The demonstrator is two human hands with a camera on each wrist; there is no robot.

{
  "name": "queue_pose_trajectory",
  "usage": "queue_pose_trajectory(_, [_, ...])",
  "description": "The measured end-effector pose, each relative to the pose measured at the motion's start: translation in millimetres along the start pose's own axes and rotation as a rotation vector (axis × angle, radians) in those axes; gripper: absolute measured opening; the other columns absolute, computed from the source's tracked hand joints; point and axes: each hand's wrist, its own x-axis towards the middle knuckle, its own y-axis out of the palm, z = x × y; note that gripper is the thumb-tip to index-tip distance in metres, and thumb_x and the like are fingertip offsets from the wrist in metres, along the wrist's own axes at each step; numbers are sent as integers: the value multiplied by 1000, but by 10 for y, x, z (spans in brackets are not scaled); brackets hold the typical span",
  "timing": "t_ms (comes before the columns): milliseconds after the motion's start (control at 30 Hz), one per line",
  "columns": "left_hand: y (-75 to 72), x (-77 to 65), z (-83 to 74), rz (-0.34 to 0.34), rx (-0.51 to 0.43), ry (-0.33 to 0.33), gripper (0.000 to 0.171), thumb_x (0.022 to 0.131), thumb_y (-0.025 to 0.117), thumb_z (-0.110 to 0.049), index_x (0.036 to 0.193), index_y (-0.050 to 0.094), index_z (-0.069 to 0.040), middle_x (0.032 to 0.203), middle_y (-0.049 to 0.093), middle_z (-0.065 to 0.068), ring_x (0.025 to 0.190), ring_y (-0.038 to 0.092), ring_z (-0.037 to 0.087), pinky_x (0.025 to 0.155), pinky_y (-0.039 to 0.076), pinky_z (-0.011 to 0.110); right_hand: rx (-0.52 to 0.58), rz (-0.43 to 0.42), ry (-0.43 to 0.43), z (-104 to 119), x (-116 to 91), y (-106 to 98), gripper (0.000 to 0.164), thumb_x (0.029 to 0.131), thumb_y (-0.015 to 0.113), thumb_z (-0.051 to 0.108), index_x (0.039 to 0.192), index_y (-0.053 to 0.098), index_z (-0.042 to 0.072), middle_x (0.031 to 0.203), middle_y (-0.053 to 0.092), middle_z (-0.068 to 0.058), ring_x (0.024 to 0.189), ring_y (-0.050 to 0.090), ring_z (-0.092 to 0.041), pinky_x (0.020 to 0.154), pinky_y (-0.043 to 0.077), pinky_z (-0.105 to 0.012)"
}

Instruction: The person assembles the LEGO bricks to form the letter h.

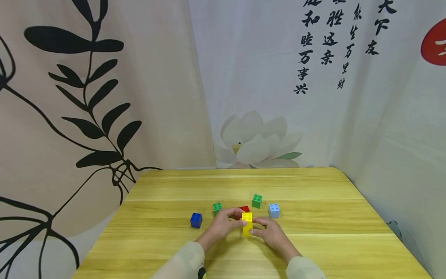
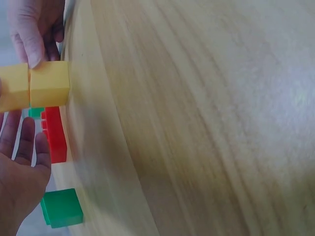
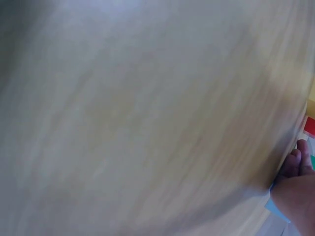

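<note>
Two yellow toy blocks stand one on the other in the middle of the head view, the upper block (image 1: 247,217) studded on top. A thin seam shows between it and the lower yellow block (image 2: 50,83) in the left wrist view. My left hand (image 1: 224,223) pinches the upper block from the left, thumb on its near side. From the right, my right hand (image 1: 272,233) pinches the lower one, with its thumb near the seam. Just behind them lies a red block (image 1: 245,209), partly hidden by the left hand and the yellow blocks.
Left of the hands are a dark blue block (image 1: 196,220) and a green block (image 1: 216,208). Another green block (image 1: 257,201) stands farther back, and a light blue block (image 1: 273,210) lies right of it. The wooden table (image 1: 331,217) meets a printed curtain (image 1: 167,97) behind.
</note>
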Motion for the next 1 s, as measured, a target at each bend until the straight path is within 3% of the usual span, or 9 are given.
queue_pose_trajectory(433, [-5,-36,-4,-9,4,11,29,87,78,-30,113,71,-20,105,65,-5,100,57,19,84,51,40,-9,12,-19,-10,29,21,46,86,78,30,126,68,8,135,56,-18,127,46,-45,101,36,-65])
queue_pose_trajectory(1000, [7,-25,-3,36,118,90,23,91,73,-34,112,72,-24,101,66,-10,93,56,16,77,49,35,-17,-17,-19,-26,30,13,45,82,82,24,122,70,7,133,57,-19,126,47,-45,101,35,-65])
